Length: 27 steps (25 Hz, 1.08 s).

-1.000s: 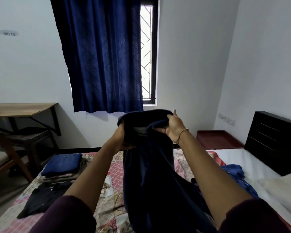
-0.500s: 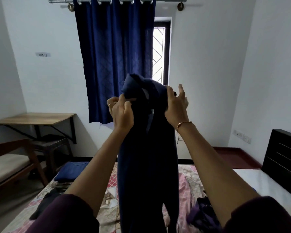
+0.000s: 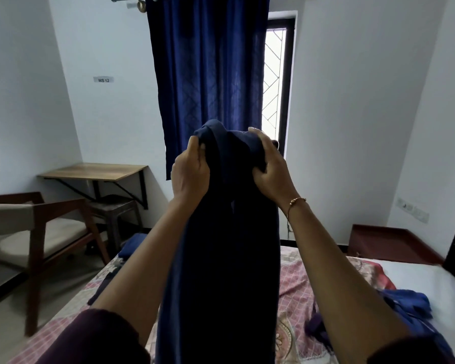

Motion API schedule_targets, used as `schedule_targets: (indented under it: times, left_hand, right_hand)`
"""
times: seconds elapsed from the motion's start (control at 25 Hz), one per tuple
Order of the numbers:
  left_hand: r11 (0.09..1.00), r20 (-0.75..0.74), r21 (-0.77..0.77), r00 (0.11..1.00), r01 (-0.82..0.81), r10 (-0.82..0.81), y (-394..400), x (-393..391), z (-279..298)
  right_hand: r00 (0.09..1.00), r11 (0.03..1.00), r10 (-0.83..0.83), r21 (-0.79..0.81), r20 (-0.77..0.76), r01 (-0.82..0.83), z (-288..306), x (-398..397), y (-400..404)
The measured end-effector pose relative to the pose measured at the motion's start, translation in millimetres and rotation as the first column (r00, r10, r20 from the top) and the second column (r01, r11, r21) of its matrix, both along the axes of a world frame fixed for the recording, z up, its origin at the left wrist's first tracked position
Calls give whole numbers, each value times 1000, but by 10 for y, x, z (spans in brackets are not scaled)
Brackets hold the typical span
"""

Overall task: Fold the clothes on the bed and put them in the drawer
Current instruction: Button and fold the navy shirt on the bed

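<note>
Early stage, by my reading. Left hand (image 3: 191,170) and right hand (image 3: 269,166) both grip the bunched top of a long dark navy cloth garment (image 3: 221,258), hanging unfolded above the pink patterned bed (image 3: 294,279). Loose blue clothes (image 3: 407,302) wait at right (no drawer visible).

Open air is left on both outer sides of the raised arms, toward the white walls. The middle is blocked by the dark blue garment (image 3: 221,245), gripped at its top by the left hand (image 3: 189,174) and right hand (image 3: 271,169) and hanging over the bed (image 3: 297,279). On the left, the floor space is taken up by a wooden chair (image 3: 37,227), and the patterned bedcover at the right is partly occupied by loose blue clothes (image 3: 407,303).
</note>
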<state>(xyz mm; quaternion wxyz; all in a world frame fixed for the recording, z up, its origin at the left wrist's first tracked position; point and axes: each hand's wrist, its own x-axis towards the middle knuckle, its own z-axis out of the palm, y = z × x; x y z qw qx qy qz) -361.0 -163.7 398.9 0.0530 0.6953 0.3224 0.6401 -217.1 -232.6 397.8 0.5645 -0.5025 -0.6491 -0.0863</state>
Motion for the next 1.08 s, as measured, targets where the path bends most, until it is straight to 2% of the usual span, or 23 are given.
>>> schedule_targets:
  times: [0.12,0.24,0.28,0.36,0.44,0.48,0.52,0.6,0.64,0.68,0.72,0.8,0.84,0.92,1.0,1.08]
  left_hand:
    - [982,-72,-187,997,10,-24,33,-101,59]
    - [939,-278,-343,957,-16,-85,237,-228,-201]
    - [923,-293,-385,951,-19,-103,314,-276,-345]
    - [883,-240,-466,969,-57,-65,413,-396,-619]
    - [841,-202,-534,979,-91,-22,573,-571,-843]
    - [827,-198,-557,980,-81,-37,670,-647,-948]
    - [817,-192,-574,979,-49,-76,772,-712,-1051]
    - [808,-184,-587,966,38,-179,929,-808,-1225]
    - [809,-194,-585,957,65,-217,981,-825,-1306]
    - [807,-209,-586,947,78,-244,1029,-844,-1391]
    - [805,-213,-587,943,85,-255,1070,-868,-1455]
    - [766,-128,-626,951,144,-282,1169,-938,-1553]
    - [743,-63,-645,956,180,-287,1210,-962,-1566]
    - [745,-61,-645,960,171,-274,1270,-1013,-1588]
    - [836,-174,-536,953,120,-248,1292,-1047,-1609]
    - [913,-189,-384,956,139,-225,1271,-1080,-1606]
  right_hand:
    - [999,988,-51,-142,17,53,39,-117,-28]
    - [992,894,-121,-432,34,123,-150,-127,8]
    - [989,874,-147,-470,-22,120,-270,-128,26]
    - [956,899,-227,-417,-185,132,-533,-120,36]
    - [861,920,-306,-359,-406,158,-773,-103,67]
    - [817,899,-357,-403,-453,169,-877,-98,84]
    - [795,840,-433,-510,-425,185,-980,-88,114]
    - [816,623,-561,-721,-140,305,-1195,-112,182]
    - [810,539,-586,-745,3,392,-1280,-159,198]
    - [792,500,-606,-741,69,447,-1374,-217,212]
    - [771,491,-633,-735,68,468,-1445,-271,208]
    - [741,515,-671,-708,17,483,-1546,-283,226]
    - [768,559,-639,-707,-35,433,-1576,-262,227]
    - [822,671,-515,-710,-242,212,-1621,-268,205]
    - [730,771,-409,-636,-547,-45,-1636,-349,159]
    - [659,799,-350,-579,-665,-160,-1632,-410,140]
